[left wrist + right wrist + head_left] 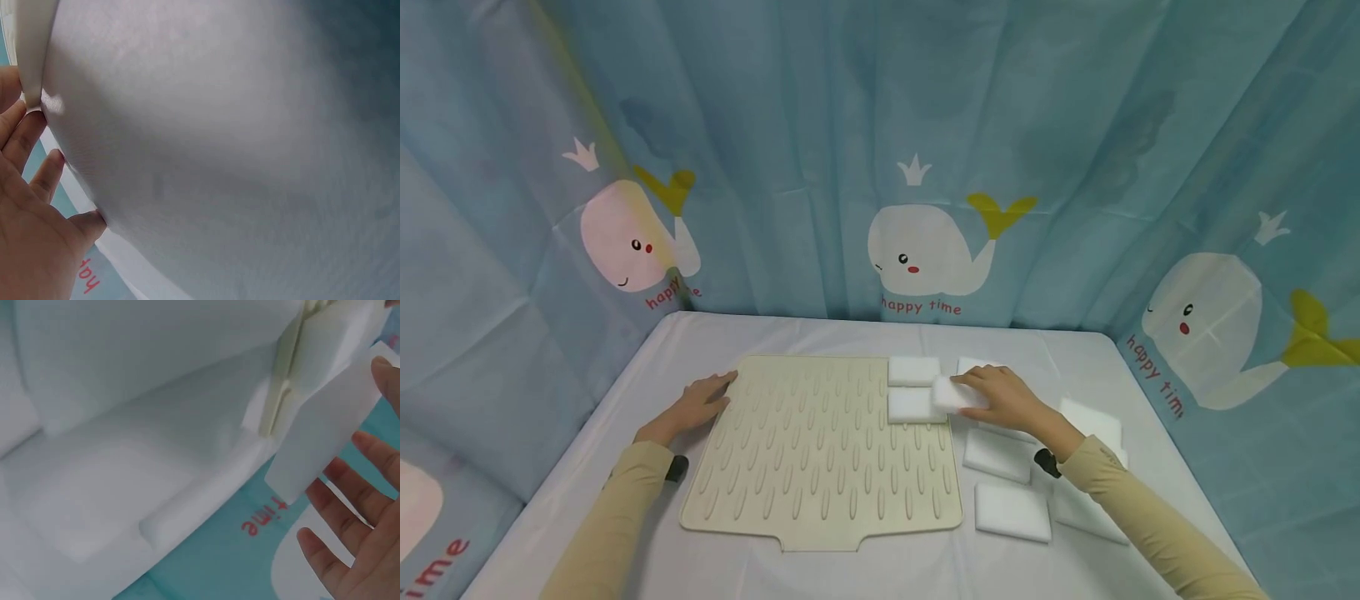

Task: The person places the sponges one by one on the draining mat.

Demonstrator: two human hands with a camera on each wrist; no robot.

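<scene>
A cream ribbed mat (820,450) with a tab at its near edge lies on the table. Two white blocks, one at the far right corner (913,371) and one just nearer (910,406), rest on it. The right hand (1006,400) pinches another white block (953,395) between thumb and fingers, over the right edge of the nearer one; the right wrist view shows this held block (325,425) tilted. At the mat's left edge, the left hand (692,407) touches the rim with extended fingers, also seen beside the mat's edge (32,50) in the left wrist view.
More white blocks lie right of the mat, among them one near the front (1012,512), one behind it (997,454) and some partly under the right forearm (1090,421). A white cloth covers the table (700,571). Blue curtains (820,167) with whale prints surround it.
</scene>
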